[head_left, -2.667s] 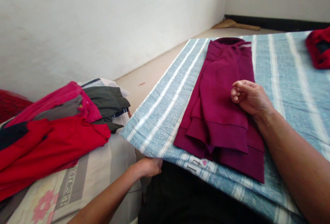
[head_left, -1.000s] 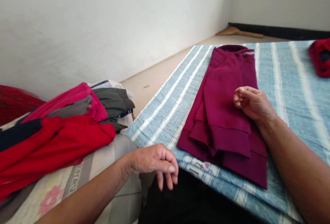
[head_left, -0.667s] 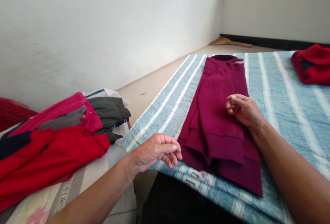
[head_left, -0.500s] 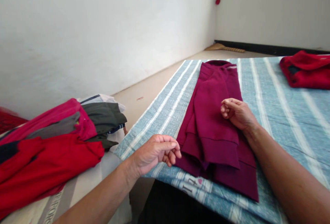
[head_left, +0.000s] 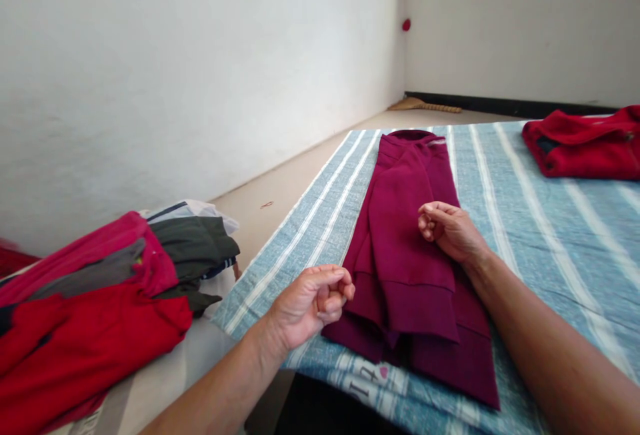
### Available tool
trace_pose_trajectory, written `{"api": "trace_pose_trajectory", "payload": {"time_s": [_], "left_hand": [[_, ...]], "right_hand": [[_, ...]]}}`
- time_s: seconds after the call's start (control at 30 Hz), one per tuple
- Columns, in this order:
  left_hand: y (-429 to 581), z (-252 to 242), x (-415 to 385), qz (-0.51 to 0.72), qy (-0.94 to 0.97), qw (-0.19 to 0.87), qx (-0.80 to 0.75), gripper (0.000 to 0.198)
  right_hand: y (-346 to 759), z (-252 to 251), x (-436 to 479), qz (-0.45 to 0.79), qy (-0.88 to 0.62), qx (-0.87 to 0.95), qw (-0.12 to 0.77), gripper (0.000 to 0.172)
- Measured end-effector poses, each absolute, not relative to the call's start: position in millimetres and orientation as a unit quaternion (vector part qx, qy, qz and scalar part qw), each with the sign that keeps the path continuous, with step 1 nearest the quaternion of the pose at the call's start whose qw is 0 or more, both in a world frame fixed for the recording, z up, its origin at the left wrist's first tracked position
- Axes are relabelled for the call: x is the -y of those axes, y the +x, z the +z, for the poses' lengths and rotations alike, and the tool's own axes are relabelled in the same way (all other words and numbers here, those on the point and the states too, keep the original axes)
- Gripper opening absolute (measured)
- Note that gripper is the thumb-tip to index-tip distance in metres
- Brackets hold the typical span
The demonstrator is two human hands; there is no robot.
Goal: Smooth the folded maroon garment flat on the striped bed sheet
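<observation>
A maroon sweatshirt (head_left: 405,235) lies folded lengthwise, sleeves tucked in, on a blue-and-white striped cloth (head_left: 550,221) covering the work surface. My right hand (head_left: 450,230) rests on the middle of the sweatshirt with its fingers loosely curled and nothing visible in them. My left hand (head_left: 313,301) hovers at the sweatshirt's lower left edge, fingers curled into a pinch right beside the hem; I cannot make out whether cloth is between them.
A pile of red, grey and dark clothes (head_left: 100,288) lies on a patterned surface at the left. A folded red garment (head_left: 585,145) sits at the far right of the striped cloth. A broom (head_left: 425,106) lies by the back wall.
My left hand came up from under the cloth's edge and moved right to the sweatshirt's hem, its fingers closing. My right hand stayed on the sweatshirt. The view tilted upward.
</observation>
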State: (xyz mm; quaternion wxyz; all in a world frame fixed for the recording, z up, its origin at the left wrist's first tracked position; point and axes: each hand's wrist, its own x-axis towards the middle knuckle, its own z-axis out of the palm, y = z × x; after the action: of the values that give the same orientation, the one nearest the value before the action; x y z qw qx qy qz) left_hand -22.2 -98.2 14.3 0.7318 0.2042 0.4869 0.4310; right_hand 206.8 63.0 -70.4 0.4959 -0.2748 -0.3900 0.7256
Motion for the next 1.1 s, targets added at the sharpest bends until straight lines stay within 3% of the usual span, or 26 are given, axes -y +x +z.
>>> {"api": "trace_pose_trajectory", "payload": {"time_s": [0.6, 1.1], "left_hand": [[-2, 15, 81, 0.525, 0.109, 0.728, -0.428, 0.006], [17, 11, 78, 0.569, 0.17, 0.749, -0.293, 0.042]], "right_hand": [[203, -74, -64, 0.727, -0.269, 0.388, 0.499, 0.02], [200, -72, -65, 0.731, -0.275, 0.382, 0.495, 0.023]]}}
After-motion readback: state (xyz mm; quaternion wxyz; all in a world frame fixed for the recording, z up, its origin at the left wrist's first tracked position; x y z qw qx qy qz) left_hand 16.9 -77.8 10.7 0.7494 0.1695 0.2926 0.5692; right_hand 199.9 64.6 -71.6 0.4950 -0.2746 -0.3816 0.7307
